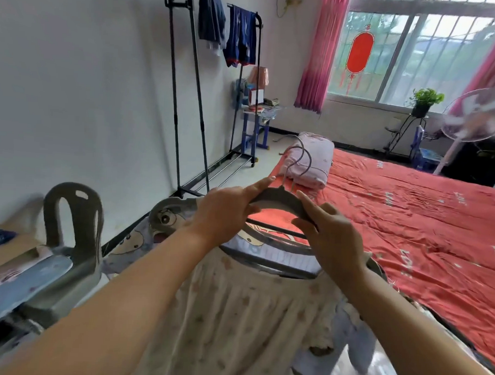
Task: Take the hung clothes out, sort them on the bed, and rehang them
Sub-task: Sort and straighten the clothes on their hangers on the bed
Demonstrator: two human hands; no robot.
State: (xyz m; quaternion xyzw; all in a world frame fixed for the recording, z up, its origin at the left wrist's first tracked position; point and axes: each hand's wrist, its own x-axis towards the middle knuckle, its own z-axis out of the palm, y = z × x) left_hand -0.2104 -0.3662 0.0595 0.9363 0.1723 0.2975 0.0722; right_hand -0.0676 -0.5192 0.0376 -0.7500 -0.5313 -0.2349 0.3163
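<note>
My left hand (pixel 225 212) and my right hand (pixel 332 236) both grip grey hangers (pixel 280 198) by their curved shoulders, metal hooks pointing up and away. A cream patterned garment (pixel 235 314) hangs down from the hangers in front of me, over a cartoon-print cloth (pixel 142 239). The bed with a red sheet (pixel 409 217) lies to the right. Against the wall stands a black clothes rack (pixel 187 99) with two dark blue garments (pixel 227 30) draped over its top bar.
A folded pink quilt (pixel 312 162) lies at the bed's far corner. A grey plastic chair (pixel 74 222) stands at my left. A small blue table (pixel 258 117) with clutter, a standing fan (pixel 476 120) and a potted plant (pixel 424 101) stand near the window.
</note>
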